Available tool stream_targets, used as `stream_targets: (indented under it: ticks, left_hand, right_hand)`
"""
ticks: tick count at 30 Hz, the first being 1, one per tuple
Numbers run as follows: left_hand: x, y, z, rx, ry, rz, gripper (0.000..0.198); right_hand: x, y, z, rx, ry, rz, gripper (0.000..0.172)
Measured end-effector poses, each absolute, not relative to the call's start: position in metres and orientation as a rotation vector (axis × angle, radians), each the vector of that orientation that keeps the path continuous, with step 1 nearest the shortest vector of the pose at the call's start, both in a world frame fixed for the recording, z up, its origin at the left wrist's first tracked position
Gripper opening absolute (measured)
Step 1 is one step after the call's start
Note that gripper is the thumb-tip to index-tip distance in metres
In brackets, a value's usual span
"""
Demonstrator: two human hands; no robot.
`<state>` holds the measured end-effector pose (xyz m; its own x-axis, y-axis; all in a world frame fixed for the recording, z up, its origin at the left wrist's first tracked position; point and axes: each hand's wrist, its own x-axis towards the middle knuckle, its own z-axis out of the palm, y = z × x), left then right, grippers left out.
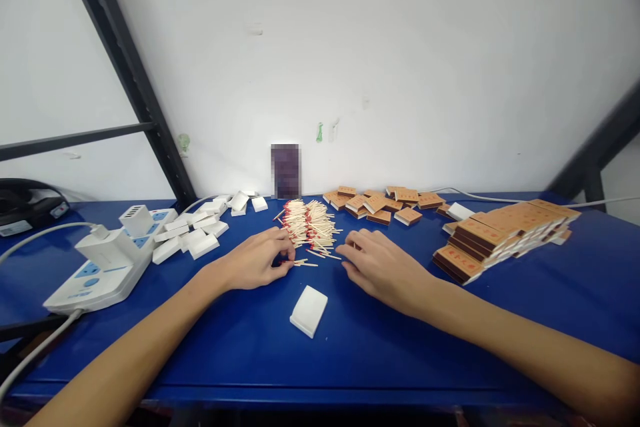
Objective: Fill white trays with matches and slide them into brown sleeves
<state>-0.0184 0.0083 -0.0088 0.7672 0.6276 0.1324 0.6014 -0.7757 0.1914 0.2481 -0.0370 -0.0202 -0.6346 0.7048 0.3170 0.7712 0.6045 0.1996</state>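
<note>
A heap of red-headed matches (307,223) lies in the middle of the blue table. At its near left side, my left hand (260,259) has thumb and forefinger closed round the head ends of a few loose matches (306,263). My right hand (383,270) hovers at the heap's right side, fingers bent and thumb apart, nothing visible in its grasp. Its fingertips are close to some stray matches (324,253). Between the hands and nearer to me, a small white matchbox tray (309,311) lies on the table, slightly turned.
White matchbox trays (200,223) are piled at left, beside a power strip (107,280) with plugged chargers. Orange matchbox sleeves (380,203) lie scattered at the back; stacked matchboxes (495,237) stand at right. A blurred dark rectangle (286,170) leans on the wall.
</note>
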Motion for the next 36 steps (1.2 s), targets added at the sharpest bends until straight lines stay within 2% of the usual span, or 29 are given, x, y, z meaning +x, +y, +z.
stream_targets:
  ticks: [8, 14, 23, 27, 32, 36]
  left_hand:
    - [-0.018, 0.009, -0.007, 2.871, 0.977, 0.333, 0.02]
    - [-0.014, 0.006, -0.007, 2.779, 0.918, 0.495, 0.013]
    - [-0.018, 0.002, -0.007, 2.829, 0.948, 0.382, 0.011]
    - [-0.021, 0.003, -0.005, 2.783, 0.984, 0.309, 0.011]
    - [-0.022, 0.002, 0.002, 2.686, 0.94, 0.199, 0.009]
    - [-0.026, 0.001, 0.006, 2.641, 0.902, 0.16, 0.013]
  right_hand:
    - [0.237, -0.014, -0.031, -1.253, -2.647, -0.503, 0.024]
    - [0.225, -0.014, -0.029, -1.277, -2.643, -0.483, 0.024]
    - [0.204, -0.011, -0.026, -1.357, -2.713, -0.45, 0.023]
    - [0.215, -0.014, -0.019, -1.39, -2.786, -0.328, 0.021]
    - [0.231, -0.02, -0.015, -1.305, -2.814, 0.069, 0.011]
    - [0.237, -0.022, -0.015, -1.221, -2.764, 0.16, 0.011]
